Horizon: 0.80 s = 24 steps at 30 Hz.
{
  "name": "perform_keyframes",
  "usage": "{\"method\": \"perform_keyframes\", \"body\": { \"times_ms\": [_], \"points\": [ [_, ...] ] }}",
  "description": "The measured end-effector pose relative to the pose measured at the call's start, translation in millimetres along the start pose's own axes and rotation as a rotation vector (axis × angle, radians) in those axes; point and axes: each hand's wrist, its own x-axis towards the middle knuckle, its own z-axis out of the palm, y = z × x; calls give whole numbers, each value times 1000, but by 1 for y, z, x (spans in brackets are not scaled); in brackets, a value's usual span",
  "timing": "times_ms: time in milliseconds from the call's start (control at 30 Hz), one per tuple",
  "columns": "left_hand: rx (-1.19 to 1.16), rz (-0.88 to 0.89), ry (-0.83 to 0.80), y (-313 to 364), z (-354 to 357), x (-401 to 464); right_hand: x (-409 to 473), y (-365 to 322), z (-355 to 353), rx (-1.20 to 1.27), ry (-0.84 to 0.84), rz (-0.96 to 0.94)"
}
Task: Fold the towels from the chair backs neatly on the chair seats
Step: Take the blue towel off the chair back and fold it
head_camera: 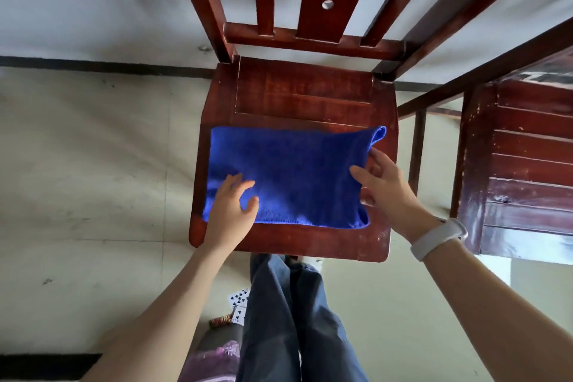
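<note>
A folded blue towel [288,174] lies flat on the front half of the wooden chair seat [297,93]. The left hand [231,208] rests on its near left part, fingers loosely spread. The right hand [383,183] pinches the towel's right edge, thumb on top.

Left hand [231,211]: we reach forward with a bare forearm, palm down, fingers relaxed and slightly spread, resting flat | Right hand [383,186]: we angle it inward, thumb on top and fingers below, pinching an edge | Right wrist: we wear a white band [438,239]
</note>
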Motion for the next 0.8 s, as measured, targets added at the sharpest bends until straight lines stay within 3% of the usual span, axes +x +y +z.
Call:
{"method": "perform_keyframes", "body": {
  "times_ms": [167,300,367,467,533,700,800],
  "points": [
    [-1119,-539,-169,9,-27,-10,-16,-29,83,-65,-246,-75],
    [-1416,-614,-159,-10,-34,-12,-6,-22,142,-246,-329,-37],
    [-1299,-664,-50,-22,-30,-12,7,-16,151,-552,-247,-168],
    [-727,-569,51,-35,-22,-11,35,-15,148,-905,-23,-486],
    [-475,-469,126,-38,-17,-11,54,-19,147,-1079,45,-604],
    [53,-264,214,-37,-9,-14,86,-24,156,-1362,-29,-576],
    [115,-163,273,-32,-7,-20,85,-21,160,-1296,-40,-619]
  ]
}}
